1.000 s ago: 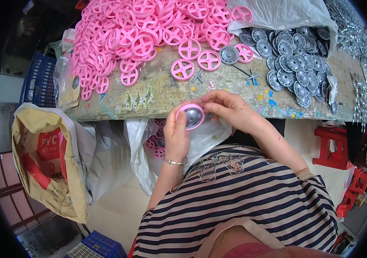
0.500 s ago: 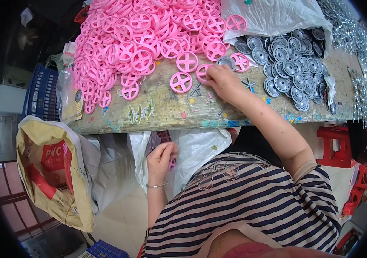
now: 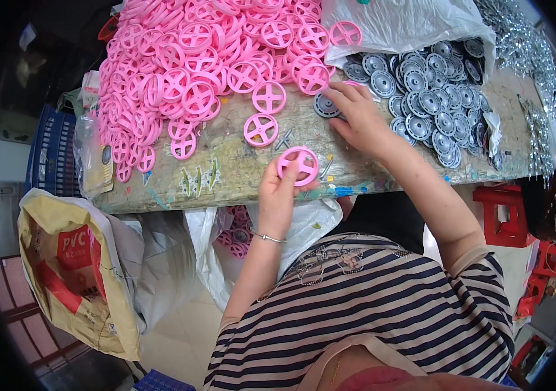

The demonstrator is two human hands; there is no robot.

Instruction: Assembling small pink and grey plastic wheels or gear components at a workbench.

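My left hand [image 3: 276,194] is above the table's near edge, thumb and fingers closed on a pink four-spoked plastic wheel [image 3: 300,163]. Farther right, my right hand [image 3: 364,120] has thumb and fingers around the right edge of a grey plastic disc [image 3: 325,105] on the tabletop. Partly behind that hand, a pink wheel rim shows. Two loose pink wheels [image 3: 261,130] lie left of the disc. Beyond them spreads a big heap of pink wheels [image 3: 180,65]; a pile of grey discs [image 3: 431,101] lies to the right.
A white plastic bag [image 3: 414,26] lies behind the grey discs, with silver tinsel [image 3: 532,45] at far right. Below the table edge, a white sack [image 3: 203,244] holds pink and grey wheels. An open paper sack [image 3: 82,260] stands left; a red stool [image 3: 502,215] stands right.
My left hand has risen from the white sack's mouth to the table edge and now holds a pink wheel. My right hand has left the pink wheel for the grey disc.
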